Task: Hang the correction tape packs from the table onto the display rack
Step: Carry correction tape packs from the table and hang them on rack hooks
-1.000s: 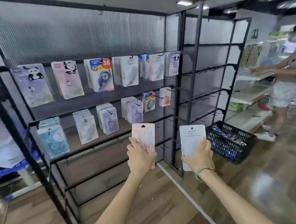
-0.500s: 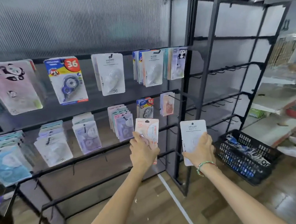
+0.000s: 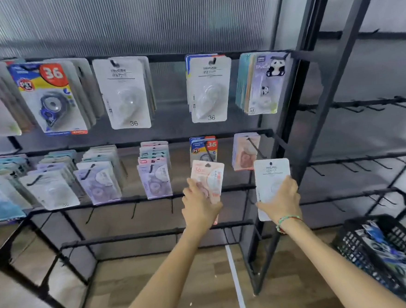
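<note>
My left hand [image 3: 199, 205] grips a pink correction tape pack [image 3: 209, 176], held upright just below the second rail of the black display rack [image 3: 288, 114]. My right hand [image 3: 280, 197] grips a white correction tape pack [image 3: 271, 173] beside it, near the rack's upright post. A stack of matching pink packs [image 3: 245, 152] hangs on a hook between the two held packs, slightly higher. Two rows of other packs hang across the rack; white packs [image 3: 208, 88] hang on the top rail.
A second rack section [image 3: 365, 159] to the right carries bare hooks. A black plastic basket [image 3: 384, 249] with more packs stands on the wooden floor at lower right. Lower rails under my hands carry bare hooks.
I have moved closer to the rack, and both hands have risen with their packs toward the second rail. The person at the right has left the view.
</note>
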The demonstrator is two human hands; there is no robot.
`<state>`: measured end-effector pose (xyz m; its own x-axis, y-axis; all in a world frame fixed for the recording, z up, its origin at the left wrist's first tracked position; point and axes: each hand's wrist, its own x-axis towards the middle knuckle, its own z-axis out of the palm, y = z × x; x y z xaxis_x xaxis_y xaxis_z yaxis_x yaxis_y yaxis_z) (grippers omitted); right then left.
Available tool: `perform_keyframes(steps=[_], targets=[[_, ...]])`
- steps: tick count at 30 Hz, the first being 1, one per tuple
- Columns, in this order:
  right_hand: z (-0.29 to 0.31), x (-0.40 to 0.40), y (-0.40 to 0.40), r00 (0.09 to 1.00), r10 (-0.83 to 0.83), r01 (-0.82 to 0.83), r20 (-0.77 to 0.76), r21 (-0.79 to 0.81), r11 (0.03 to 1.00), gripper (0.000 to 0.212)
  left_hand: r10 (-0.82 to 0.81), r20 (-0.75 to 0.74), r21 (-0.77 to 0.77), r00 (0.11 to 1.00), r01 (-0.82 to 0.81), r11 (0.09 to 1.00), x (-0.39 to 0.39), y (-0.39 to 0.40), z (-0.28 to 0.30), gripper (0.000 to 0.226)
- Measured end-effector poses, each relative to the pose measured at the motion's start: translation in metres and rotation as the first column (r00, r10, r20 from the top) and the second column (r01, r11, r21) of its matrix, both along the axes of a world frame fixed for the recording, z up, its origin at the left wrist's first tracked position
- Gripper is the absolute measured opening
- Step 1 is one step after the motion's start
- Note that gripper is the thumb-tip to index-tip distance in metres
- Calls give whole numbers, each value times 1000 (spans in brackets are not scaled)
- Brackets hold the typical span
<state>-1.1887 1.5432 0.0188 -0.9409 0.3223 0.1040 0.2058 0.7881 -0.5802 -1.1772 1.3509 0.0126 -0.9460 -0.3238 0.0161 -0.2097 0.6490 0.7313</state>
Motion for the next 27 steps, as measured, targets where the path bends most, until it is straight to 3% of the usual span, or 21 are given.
perform_keyframes(steps=[4, 12, 27], targets=[[-4, -22, 13, 999, 49, -49, 9, -9, 999, 98, 27, 52, -58, 998, -24, 998, -12, 16, -3, 104], [-12, -47, 24, 992, 122, -123, 38, 21, 992, 103, 68, 74, -102, 995, -61, 993, -29, 30, -12, 104], [-24, -68, 27, 980, 193, -197, 47, 98, 975, 115, 84, 67, -12, 994, -83, 996, -63, 33, -24, 116]])
